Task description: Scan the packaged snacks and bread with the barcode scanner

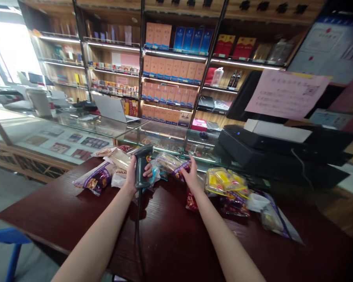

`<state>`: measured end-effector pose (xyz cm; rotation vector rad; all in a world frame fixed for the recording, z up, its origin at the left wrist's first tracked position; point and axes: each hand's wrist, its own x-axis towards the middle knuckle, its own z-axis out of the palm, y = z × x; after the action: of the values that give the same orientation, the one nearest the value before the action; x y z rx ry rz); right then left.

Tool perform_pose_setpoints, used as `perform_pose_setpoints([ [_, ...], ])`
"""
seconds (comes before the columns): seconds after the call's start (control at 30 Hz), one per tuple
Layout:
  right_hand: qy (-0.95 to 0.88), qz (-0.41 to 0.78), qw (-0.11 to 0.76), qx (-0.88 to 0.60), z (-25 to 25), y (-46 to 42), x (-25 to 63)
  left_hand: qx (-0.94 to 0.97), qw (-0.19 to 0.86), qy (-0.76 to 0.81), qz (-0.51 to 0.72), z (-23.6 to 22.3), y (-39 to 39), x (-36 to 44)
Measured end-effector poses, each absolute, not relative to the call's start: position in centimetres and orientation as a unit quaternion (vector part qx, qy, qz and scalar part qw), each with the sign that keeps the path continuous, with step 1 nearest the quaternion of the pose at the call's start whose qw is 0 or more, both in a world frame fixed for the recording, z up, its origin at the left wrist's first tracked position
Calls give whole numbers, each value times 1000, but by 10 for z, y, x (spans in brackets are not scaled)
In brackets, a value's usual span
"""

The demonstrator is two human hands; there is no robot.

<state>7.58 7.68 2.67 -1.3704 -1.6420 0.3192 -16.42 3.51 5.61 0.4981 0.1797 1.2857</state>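
My left hand (131, 174) is wrapped round the handle of a black barcode scanner (141, 166), its cord running down over the dark table. On the other side, my right hand (191, 176) grips the end of a clear and purple snack bag (172, 162), thumb and fingers around it. Beside the right wrist lie a red snack bag (191, 201) and a pack of yellow-wrapped snacks (225, 180). Left of the scanner sits another purple snack bag (95, 178) among several clear packets. A bluish packet shows partly behind the scanner.
The dark wooden table (85, 219) meets a glass display counter (164, 133). A black printer (270, 149) and a monitor with a pink paper (285, 92) stand at right. A laptop (111, 109), a cup (39, 102) and a blue stool (10, 237) are on the left. Shelves of boxes rise behind.
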Motion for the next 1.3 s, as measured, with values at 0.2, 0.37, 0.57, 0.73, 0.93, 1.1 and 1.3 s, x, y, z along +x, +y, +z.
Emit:
perform_pose_setpoints([
  [0.2, -793, 70, 216, -565, 48, 55, 68, 253, 765, 87, 586, 52, 38, -164],
  [0.37, -753, 179, 255, -579, 54, 58, 77, 282, 759, 92, 580, 50, 40, -164],
  [0.57, -408, 649, 546, -338, 54, 77, 111, 309, 747, 95, 581, 53, 39, -162],
  [0.73, -266, 774, 544, -185, 47, 73, 114, 338, 748, 107, 562, 56, 34, -159],
  [0.93, -222, 758, 570, -226, 39, 78, 110, 381, 767, 137, 498, 56, 30, -152],
  [1.1, -227, 741, 573, -267, 40, 78, 110, 397, 764, 140, 489, 57, 26, -140],
  [1.3, -343, 686, 585, -263, 40, 73, 101, 391, 762, 145, 496, 60, 23, -138],
])
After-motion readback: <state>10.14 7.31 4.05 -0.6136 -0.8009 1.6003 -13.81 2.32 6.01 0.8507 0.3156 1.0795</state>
